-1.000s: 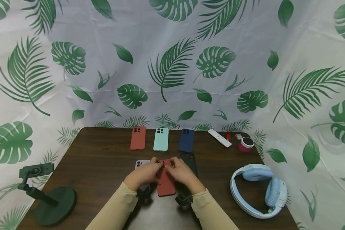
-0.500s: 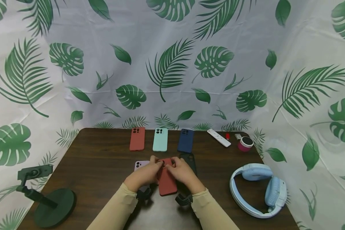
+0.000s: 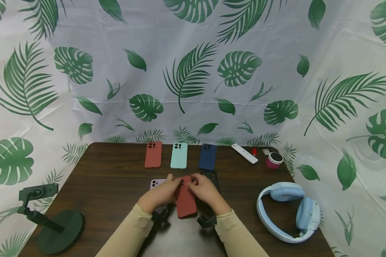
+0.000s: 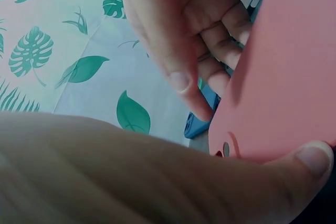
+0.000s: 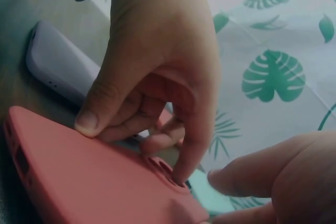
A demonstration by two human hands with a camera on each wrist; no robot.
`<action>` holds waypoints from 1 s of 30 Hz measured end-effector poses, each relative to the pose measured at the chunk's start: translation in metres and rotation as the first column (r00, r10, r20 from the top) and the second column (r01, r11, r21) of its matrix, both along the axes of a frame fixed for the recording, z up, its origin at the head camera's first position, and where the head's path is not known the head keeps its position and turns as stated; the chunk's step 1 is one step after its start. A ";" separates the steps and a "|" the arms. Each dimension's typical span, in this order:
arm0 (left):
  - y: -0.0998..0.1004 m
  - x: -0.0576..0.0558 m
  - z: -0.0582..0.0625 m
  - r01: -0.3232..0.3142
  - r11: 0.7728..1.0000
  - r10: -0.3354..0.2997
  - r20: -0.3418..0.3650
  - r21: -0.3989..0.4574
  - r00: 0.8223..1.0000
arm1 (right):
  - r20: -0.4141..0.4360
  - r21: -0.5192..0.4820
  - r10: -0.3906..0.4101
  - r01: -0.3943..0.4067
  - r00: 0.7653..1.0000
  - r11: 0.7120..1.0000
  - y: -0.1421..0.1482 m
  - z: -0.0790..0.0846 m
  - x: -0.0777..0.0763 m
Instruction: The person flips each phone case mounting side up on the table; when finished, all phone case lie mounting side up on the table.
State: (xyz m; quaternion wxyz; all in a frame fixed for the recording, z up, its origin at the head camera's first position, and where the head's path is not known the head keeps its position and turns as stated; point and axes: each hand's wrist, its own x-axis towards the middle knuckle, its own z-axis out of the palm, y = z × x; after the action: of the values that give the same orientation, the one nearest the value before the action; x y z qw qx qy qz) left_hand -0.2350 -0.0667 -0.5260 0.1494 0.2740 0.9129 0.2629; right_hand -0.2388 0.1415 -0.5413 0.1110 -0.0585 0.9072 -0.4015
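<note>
Both hands hold a red phone case point(image 3: 186, 203) at the near middle of the table, its camera cutouts at the far end. My left hand point(image 3: 157, 194) grips its left side near the top. In the right wrist view, the left thumb point(image 5: 89, 121) presses the case's edge and a left fingertip point(image 5: 179, 174) reaches the camera cutouts. My right hand point(image 3: 207, 192) holds the upper right edge with thumb and finger. A lavender phone case point(image 3: 156, 183) lies partly hidden behind the left hand, and a black phone case point(image 3: 213, 176) partly behind the right.
Another red phone case point(image 3: 153, 157), a mint one point(image 3: 179, 157) and a blue one point(image 3: 207, 159) line the back. A white remote point(image 3: 244, 153) and a pink round jar point(image 3: 274, 160) stand back right. Blue headphones point(image 3: 287, 214) lie right; a dark stand point(image 3: 61, 228) is left.
The held red case has tilted slightly, its lower end shifting a little right and up. The right hand's fingers have shifted slightly on its edge; the left hand keeps its hold.
</note>
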 end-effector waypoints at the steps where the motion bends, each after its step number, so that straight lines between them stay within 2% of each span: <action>1: 0.000 0.000 0.000 0.006 1.000 -0.006 -0.017 -0.013 1.000 | -0.006 -0.003 0.000 0.000 1.000 1.000 0.000 0.000 0.000; 4: 0.000 -0.002 -0.001 0.017 0.999 -0.019 -0.055 -0.030 0.998 | -0.036 -0.038 0.004 -0.005 0.999 0.999 0.001 0.001 -0.001; 8: 0.000 -0.003 0.002 0.014 0.999 -0.015 -0.059 -0.031 0.998 | -0.046 -0.130 0.017 -0.023 0.999 0.991 0.002 0.006 0.000; 13: 0.001 -0.005 0.004 -0.015 1.000 0.015 0.030 -0.013 0.999 | -0.037 -0.161 0.025 -0.031 0.999 0.987 0.005 0.008 -0.002; 19: 0.002 -0.003 0.000 -0.068 0.997 0.061 0.141 0.044 0.988 | -0.048 -0.167 0.014 -0.022 0.999 0.986 0.005 0.004 -0.001; 23: 0.003 0.000 0.001 -0.108 0.989 0.090 0.167 0.097 0.982 | -0.086 -0.182 0.034 -0.049 0.996 0.982 0.003 0.003 0.003; 30: 0.005 -0.001 0.004 -0.160 0.977 0.135 0.172 0.144 0.976 | -0.045 -0.183 0.092 -0.099 0.995 0.978 0.000 0.006 0.005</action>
State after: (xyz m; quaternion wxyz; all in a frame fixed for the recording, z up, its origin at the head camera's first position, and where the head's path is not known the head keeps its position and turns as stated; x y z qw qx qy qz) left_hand -0.2361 -0.0618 -0.5219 0.1809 0.1939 0.8922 0.3656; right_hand -0.2334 0.1416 -0.5356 0.1078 -0.1194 0.8639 -0.4772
